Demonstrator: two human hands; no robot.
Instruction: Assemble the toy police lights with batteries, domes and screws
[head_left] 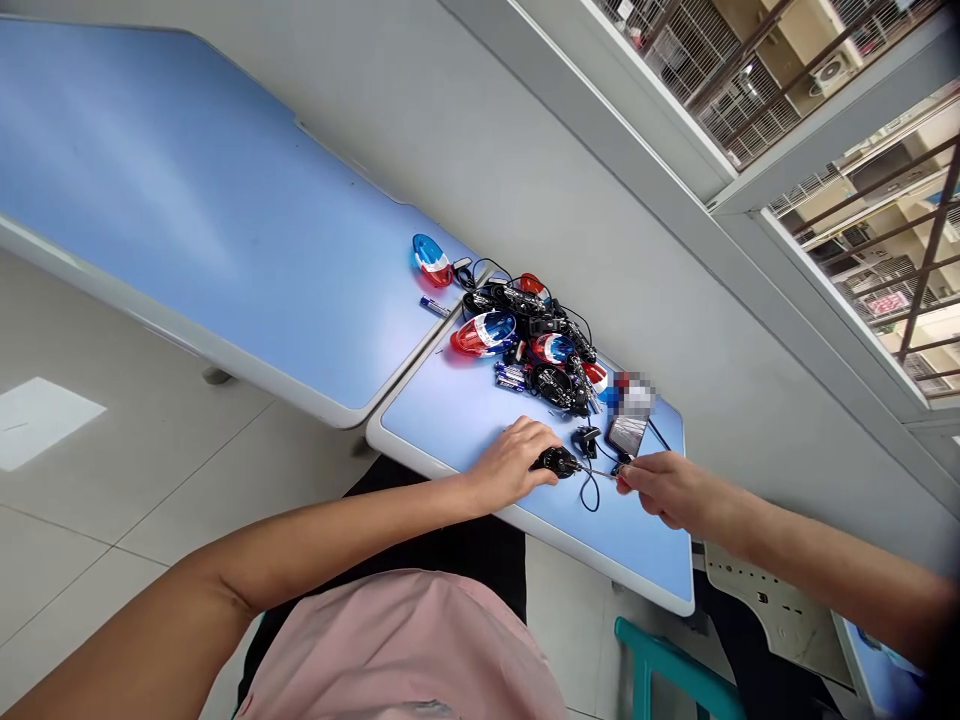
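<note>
My left hand (516,462) is closed round a black plastic device (556,461) and keeps it on the blue table. Pinched in the fingers of my right hand (661,486) is a screwdriver (602,473) with a thin metal shaft and a bit of red handle showing. Its shaft points left to the edge of the black device; whether the tip sits in a screw is too small to tell. A black cable (591,495) loops on the table between the hands. Just beyond it lies a small black clamp-like part (586,440).
Behind my hands is a pile of black cabled devices (553,388), red-and-blue shells (484,334) and batteries (511,377). A phone-like object (628,434) lies near my right hand. Another blue table (225,250) adjoins on the left; a green stool (675,670) stands below right.
</note>
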